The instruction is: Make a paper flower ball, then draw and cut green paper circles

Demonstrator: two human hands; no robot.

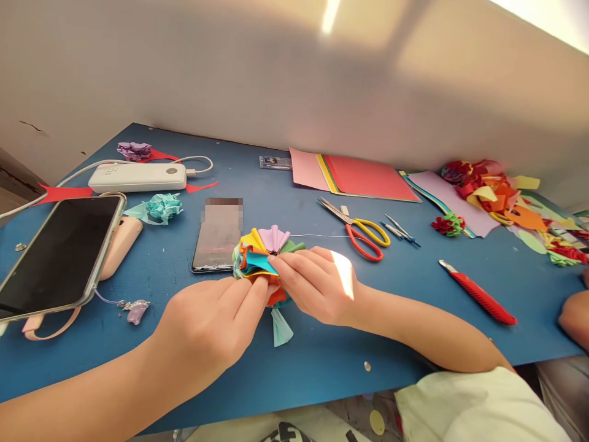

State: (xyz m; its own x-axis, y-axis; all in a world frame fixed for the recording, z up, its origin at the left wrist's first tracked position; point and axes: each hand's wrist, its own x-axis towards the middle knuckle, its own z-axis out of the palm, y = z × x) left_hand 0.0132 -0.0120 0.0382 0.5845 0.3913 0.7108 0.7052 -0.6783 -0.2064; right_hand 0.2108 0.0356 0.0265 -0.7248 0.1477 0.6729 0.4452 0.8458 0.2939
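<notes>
A many-coloured paper flower [271,238], with folded petals in yellow, lilac, green, blue and orange, is held between my two hands just above the blue table. My left hand [209,316] grips its lower left side with curled fingers. From the right, my right hand [317,282] pinches the petals near the centre; the fingertips are partly hidden by the paper. A thin pale thread [317,236] runs from the flower toward the scissors [356,227], which have one red and one yellow handle. Below the flower a pale teal paper piece [281,328] sticks out.
A phone [214,239] lies just behind the flower. Another phone [59,252], a white power bank [138,177] and crumpled teal paper [163,209] are at left. A red utility knife [478,293], coloured sheets [368,175] and paper scraps [492,193] are at right, beside another person's arm [575,319].
</notes>
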